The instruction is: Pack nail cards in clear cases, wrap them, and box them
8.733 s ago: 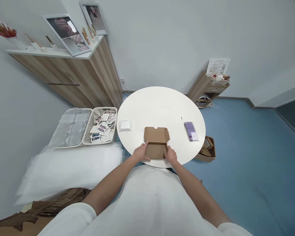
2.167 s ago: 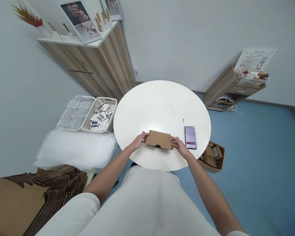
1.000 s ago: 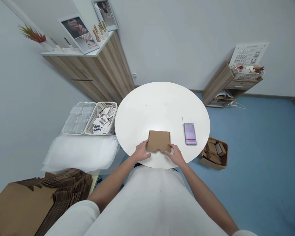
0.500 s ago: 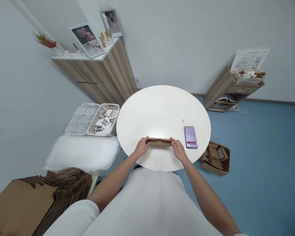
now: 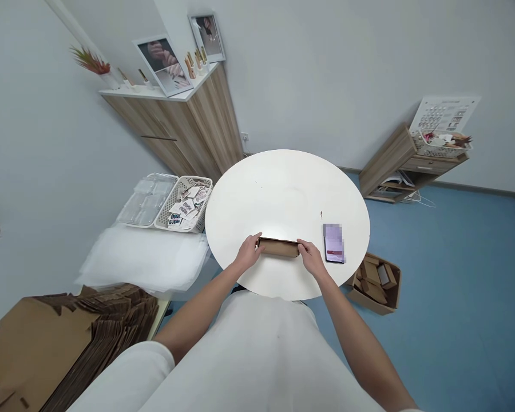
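Carton (image 5: 280,248): brown cardboard, at the near side of the round bench (image 5: 283,189), a long side facing the camera; contact with the bench cannot be told.
Left hand (image 5: 248,252): fingers clamped on the carton's left end.
Right hand (image 5: 312,257): fingers clamped on its right end.
Grip advice: equal, level, light pressure; thin card would likely crease.
Phone (image 5: 333,243): near the right hand, apart from the carton; avoid knocking.

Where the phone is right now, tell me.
In the head view, the phone lies on the right side of the white table, just right of the right hand, which holds one end of a cardboard box.
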Demonstrator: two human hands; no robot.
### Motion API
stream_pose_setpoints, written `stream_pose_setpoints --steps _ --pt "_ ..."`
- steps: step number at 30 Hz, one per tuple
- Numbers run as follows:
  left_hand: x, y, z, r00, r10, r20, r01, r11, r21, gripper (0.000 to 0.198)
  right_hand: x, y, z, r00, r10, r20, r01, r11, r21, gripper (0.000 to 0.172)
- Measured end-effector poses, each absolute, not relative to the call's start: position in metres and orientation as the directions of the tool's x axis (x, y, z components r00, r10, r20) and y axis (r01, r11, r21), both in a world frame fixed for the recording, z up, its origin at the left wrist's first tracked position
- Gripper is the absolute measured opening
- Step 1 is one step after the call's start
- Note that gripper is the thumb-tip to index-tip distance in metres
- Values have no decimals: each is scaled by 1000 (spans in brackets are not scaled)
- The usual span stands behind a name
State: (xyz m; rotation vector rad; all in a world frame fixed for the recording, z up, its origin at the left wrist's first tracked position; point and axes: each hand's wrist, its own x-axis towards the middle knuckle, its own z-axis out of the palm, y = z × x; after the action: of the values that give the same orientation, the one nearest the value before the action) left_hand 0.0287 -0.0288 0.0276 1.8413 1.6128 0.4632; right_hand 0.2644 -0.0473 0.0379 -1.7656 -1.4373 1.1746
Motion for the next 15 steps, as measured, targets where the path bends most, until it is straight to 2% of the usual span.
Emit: stream_pose_setpoints --steps 8,15 --pt "27 -31 27 170 981 -96 686 -48 726 42 269 -49 34 23 967 -255 410 -242 -880 41" --pt "19 -28 24 161 965 -207 580 77 811 48 271 -47 32 40 965 -259 409 -253 -877 42"
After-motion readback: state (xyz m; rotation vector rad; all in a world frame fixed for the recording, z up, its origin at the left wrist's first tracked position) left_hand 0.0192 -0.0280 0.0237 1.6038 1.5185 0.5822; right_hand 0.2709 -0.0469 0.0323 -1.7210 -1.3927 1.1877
